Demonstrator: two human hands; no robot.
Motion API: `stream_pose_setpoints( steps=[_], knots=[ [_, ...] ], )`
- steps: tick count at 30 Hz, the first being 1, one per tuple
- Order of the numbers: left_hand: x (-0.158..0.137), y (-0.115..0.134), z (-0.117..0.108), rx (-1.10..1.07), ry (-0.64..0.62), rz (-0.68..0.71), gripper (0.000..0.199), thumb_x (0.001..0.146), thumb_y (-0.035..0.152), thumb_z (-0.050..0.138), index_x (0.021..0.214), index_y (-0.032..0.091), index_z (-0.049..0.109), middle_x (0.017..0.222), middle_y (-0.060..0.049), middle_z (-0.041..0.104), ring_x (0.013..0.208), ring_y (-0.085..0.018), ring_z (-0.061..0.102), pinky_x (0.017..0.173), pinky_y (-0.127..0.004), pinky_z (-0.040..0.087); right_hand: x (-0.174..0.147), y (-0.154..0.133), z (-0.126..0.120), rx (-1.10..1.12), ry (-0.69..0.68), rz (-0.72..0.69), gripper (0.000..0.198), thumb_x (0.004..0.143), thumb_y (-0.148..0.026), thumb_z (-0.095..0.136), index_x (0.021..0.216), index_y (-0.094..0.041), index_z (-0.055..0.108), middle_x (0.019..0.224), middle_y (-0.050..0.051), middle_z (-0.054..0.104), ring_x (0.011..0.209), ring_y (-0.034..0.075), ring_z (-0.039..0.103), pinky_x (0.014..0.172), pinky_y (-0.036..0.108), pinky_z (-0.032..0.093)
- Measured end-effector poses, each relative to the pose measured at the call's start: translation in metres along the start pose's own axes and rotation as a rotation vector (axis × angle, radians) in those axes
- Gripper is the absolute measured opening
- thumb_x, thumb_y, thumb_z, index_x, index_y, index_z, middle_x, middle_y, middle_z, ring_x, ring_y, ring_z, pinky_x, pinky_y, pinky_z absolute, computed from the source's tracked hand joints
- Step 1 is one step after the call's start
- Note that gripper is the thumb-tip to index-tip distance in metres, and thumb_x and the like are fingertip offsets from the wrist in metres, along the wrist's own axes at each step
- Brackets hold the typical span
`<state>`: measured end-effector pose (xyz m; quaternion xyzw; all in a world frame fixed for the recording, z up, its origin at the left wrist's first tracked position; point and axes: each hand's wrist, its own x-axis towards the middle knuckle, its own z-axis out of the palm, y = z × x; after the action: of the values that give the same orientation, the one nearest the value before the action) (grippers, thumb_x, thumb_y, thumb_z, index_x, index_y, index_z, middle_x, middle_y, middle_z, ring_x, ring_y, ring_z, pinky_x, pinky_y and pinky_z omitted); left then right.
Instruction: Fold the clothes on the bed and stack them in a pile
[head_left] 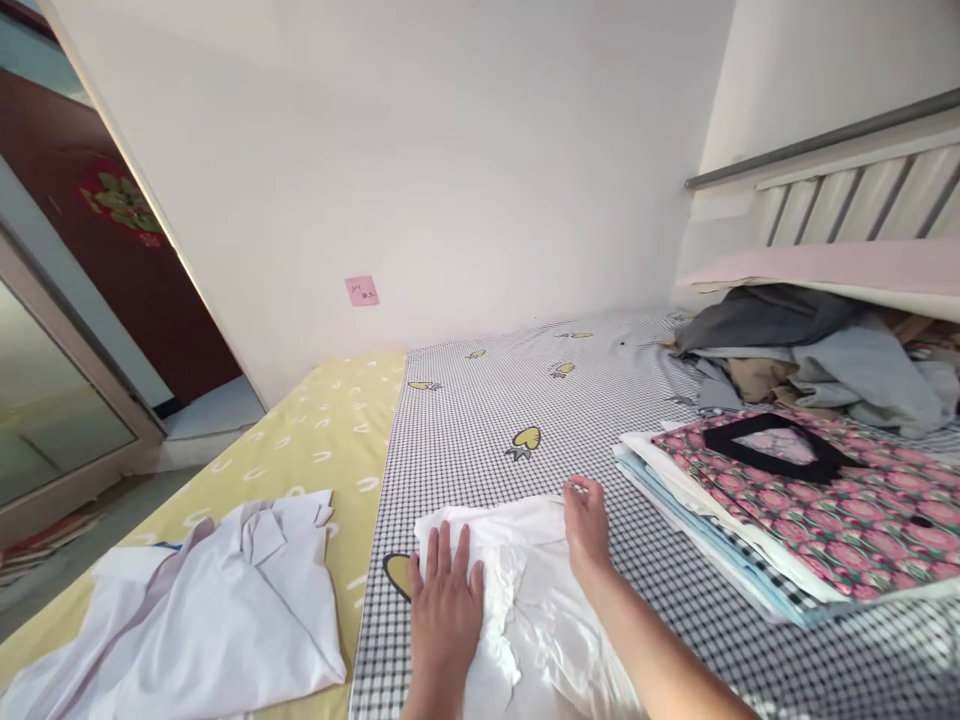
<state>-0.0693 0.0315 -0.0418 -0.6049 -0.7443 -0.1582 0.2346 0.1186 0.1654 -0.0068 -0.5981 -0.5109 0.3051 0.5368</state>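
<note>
A white garment (536, 585) with a shiny, ruffled strip down its middle lies on the checked bedsheet in front of me. Its lower part runs out of the picture, so its exact kind does not show. My left hand (448, 595) rests flat on the garment's left side, fingers stretched out and slightly spread. At its upper right corner, my right hand (586, 520) has its fingers curled in a pinch on the cloth edge. Part of that grip is hidden behind the fingers.
A pale shirt (240, 610) lies on the yellow sheet at left. To the right sits a folded stack topped by a pink floral garment (817, 520), with heaped grey clothes (847, 350) behind it. A wall (480, 170) stands beyond the bed.
</note>
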Motion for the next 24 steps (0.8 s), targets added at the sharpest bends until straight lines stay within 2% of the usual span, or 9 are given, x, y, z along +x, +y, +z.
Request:
stream_pose_setpoints(
  steps=[4,7,10,11,13,17,20,24],
  knots=[
    [0.001,0.002,-0.001,-0.018,-0.001,-0.012,0.048,0.104,0.034,0.039,0.150,0.029,0.052,0.160,-0.010,0.050,0.147,-0.031,0.048,0.118,-0.064,0.040,0.018,-0.019,-0.005,-0.174,-0.122,0.023,0.051,0.086,-0.062,0.056,0.121,-0.024,0.063,0.102,0.008,0.064,0.083,0.025,0.065,0.078,0.036,0.050],
    [0.002,0.003,-0.003,-0.033,-0.014,-0.024,0.049,0.103,0.032,0.039,0.150,0.028,0.053,0.159,-0.010,0.050,0.147,-0.031,0.048,0.118,-0.064,0.040,0.025,-0.030,-0.013,-0.439,-0.311,0.012,0.049,0.073,-0.047,0.076,0.118,-0.027,0.067,0.119,0.009,0.060,0.087,0.023,0.065,0.081,0.037,0.048],
    [0.003,0.004,-0.005,-0.035,-0.035,-0.029,0.049,0.102,0.028,0.038,0.149,0.026,0.053,0.158,-0.011,0.051,0.147,-0.031,0.048,0.118,-0.065,0.040,0.038,-0.034,-0.026,-0.525,-0.385,0.031,0.019,0.073,-0.033,0.075,0.089,-0.022,0.072,0.118,0.009,0.060,0.088,0.022,0.065,0.080,0.035,0.046],
    [0.004,0.005,-0.005,-0.032,-0.040,-0.029,0.050,0.102,0.028,0.038,0.149,0.025,0.053,0.158,-0.011,0.051,0.147,-0.031,0.048,0.117,-0.064,0.040,0.043,-0.033,-0.030,-0.494,-0.382,0.037,0.012,0.076,-0.032,0.072,0.079,-0.021,0.070,0.113,0.009,0.062,0.089,0.022,0.065,0.079,0.034,0.046],
    [0.004,0.005,-0.005,-0.023,-0.045,-0.027,0.049,0.102,0.027,0.039,0.149,0.024,0.054,0.158,-0.011,0.052,0.147,-0.032,0.048,0.118,-0.064,0.040,0.052,-0.031,-0.035,-0.408,-0.394,0.065,0.021,0.083,-0.033,0.065,0.067,-0.020,0.065,0.098,0.008,0.067,0.085,0.021,0.065,0.073,0.030,0.047],
    [0.003,0.002,-0.002,-0.017,-0.044,-0.026,0.050,0.102,0.026,0.038,0.149,0.025,0.054,0.158,-0.011,0.051,0.147,-0.031,0.047,0.119,-0.062,0.040,0.061,-0.020,-0.035,-0.142,-0.420,0.211,0.026,0.088,-0.038,0.057,0.068,-0.022,0.063,0.064,0.003,0.065,0.063,0.020,0.062,0.055,0.028,0.047],
    [0.003,0.000,0.001,-0.039,-0.047,-0.020,0.050,0.102,0.027,0.038,0.150,0.027,0.053,0.159,-0.010,0.051,0.148,-0.032,0.047,0.119,-0.062,0.040,0.060,-0.009,-0.030,0.056,-0.408,0.303,0.024,0.086,-0.037,0.059,0.067,-0.023,0.058,0.054,0.001,0.060,0.051,0.019,0.059,0.050,0.031,0.050],
    [0.002,-0.001,0.003,-0.039,-0.039,-0.018,0.051,0.102,0.027,0.038,0.151,0.027,0.052,0.159,-0.010,0.050,0.149,-0.031,0.045,0.120,-0.062,0.037,0.058,0.006,-0.029,0.262,-0.337,0.327,0.021,0.078,-0.034,0.069,0.069,-0.026,0.053,0.049,-0.004,0.053,0.047,0.017,0.057,0.048,0.029,0.050]
  ],
)
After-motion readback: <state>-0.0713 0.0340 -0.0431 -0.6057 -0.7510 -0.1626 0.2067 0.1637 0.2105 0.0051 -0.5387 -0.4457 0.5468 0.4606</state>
